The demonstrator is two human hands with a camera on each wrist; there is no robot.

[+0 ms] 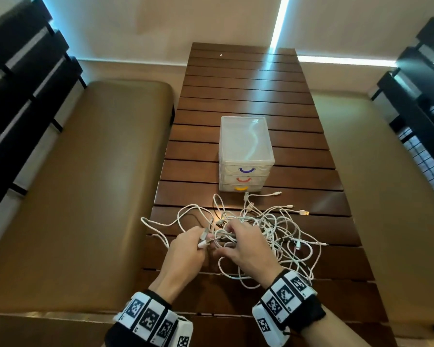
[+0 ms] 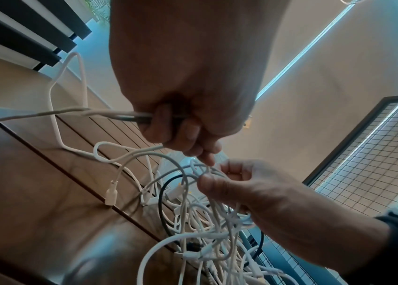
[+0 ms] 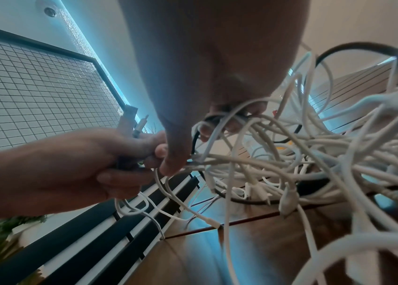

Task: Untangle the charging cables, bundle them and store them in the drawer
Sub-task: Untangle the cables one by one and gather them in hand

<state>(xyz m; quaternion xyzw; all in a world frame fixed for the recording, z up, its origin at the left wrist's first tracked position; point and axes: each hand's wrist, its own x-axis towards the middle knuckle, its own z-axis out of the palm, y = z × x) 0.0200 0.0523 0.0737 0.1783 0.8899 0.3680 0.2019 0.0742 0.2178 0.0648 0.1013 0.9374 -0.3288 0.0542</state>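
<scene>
Head view: a heap of white charging cables [image 1: 266,231] lies knotted on the near end of the slatted wooden table [image 1: 248,78], just in front of a small clear drawer unit [image 1: 246,156] whose three drawers are all closed. The left hand [image 1: 186,249] has its fingers curled round a few plug ends; the right hand [image 1: 246,246] is sunk into the middle of the heap, fingers bent among the strands.

Left wrist view: the left hand [image 2: 185,81] grips several cords in a closed fist, and they run out taut to the left over the table. The right hand [image 2: 261,194] pinches thin loops between thumb and fingertips. At least one dark cable [image 2: 160,204] runs through the white ones.

Right wrist view: the right hand's fingers [image 3: 232,123] are hooked through a dense mass of loops, with connectors dangling free.

These cables look light, limp and springy, so they will likely snag rather than slide. The rigid plug ends seem the best hold; feeding one plug back through its loops should work better than pulling mid-cord, which would probably tighten the knots.
</scene>
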